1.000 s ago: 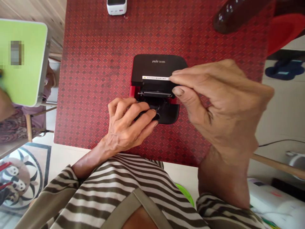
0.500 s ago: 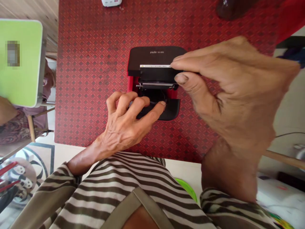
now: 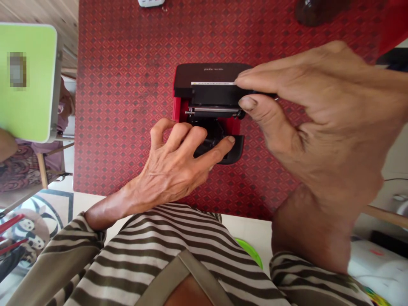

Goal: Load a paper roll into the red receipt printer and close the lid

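Observation:
A small black-and-red printer (image 3: 212,74) with a roller (image 3: 213,110) across its opening lies on the red patterned tabletop. My left hand (image 3: 178,157) grips its near left part, fingers curled over the edge and thumb on the near rim. The inside of the near compartment is partly hidden by those fingers. Raised over the far half is a black flap (image 3: 212,94) with a white label strip along its edge. My right hand (image 3: 306,106) pinches this flap's right end between thumb and forefinger.
A white object (image 3: 151,3) lies at the table's far edge, and a dark rounded object (image 3: 314,12) stands at the far right. To the left is a green-topped stand or chair (image 3: 28,110), with part of another person behind. A bright green item (image 3: 250,250) is on the floor.
The printer and both hands appear slightly further right. The flap's strip edge has tipped up a little. My left hand has slid right along the printer's near side.

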Tool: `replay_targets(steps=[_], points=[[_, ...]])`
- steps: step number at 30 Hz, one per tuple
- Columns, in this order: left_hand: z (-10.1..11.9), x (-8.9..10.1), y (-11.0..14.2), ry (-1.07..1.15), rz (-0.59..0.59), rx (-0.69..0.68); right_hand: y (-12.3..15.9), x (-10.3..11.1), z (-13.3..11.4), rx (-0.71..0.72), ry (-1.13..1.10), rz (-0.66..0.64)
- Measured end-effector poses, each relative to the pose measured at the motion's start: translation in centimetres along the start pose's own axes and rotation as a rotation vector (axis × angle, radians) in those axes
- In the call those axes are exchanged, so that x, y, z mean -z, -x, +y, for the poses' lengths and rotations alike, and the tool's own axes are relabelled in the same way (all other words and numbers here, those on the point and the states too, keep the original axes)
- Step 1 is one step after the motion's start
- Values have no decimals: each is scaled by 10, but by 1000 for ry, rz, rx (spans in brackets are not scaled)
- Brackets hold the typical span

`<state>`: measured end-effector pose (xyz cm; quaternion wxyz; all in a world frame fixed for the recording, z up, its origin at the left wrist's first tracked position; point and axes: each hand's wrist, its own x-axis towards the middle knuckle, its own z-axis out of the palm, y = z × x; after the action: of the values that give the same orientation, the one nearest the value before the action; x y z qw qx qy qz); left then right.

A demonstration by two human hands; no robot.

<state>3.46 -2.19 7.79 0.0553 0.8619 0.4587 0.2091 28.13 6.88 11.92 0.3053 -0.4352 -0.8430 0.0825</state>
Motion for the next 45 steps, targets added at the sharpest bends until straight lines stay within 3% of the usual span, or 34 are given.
replay_targets(steps=[5, 8, 12, 16, 20, 24, 26, 29, 37, 45], points=[[5, 7, 5, -75, -5, -7, 9, -1, -5, 16, 1, -14], [7, 3, 6, -79, 34, -11, 24, -3, -9, 69, -19, -25], [6, -4, 7, -62, 50, 1, 41, -7, -7, 25, -34, -72], [3, 1, 9, -5, -18, 34, 48, -15, 5, 154, -110, 6], [-10, 6, 8, 76, 182, -5, 50, -19, 11, 166, -156, 34], [-35, -11, 14, 146, 295, 36, 57, -19, 7, 127, -151, -12], [-45, -24, 20, 168, 262, 10, 62, -20, 5, 111, -146, -27], [-54, -36, 29, 191, 207, 93, 67, -22, 5, 85, -151, -36], [-57, -42, 30, 277, 243, 99, 70, -22, 1, 57, -124, -44], [-58, -45, 24, 250, 332, -6, 74, -28, 1, 73, -114, -33]])
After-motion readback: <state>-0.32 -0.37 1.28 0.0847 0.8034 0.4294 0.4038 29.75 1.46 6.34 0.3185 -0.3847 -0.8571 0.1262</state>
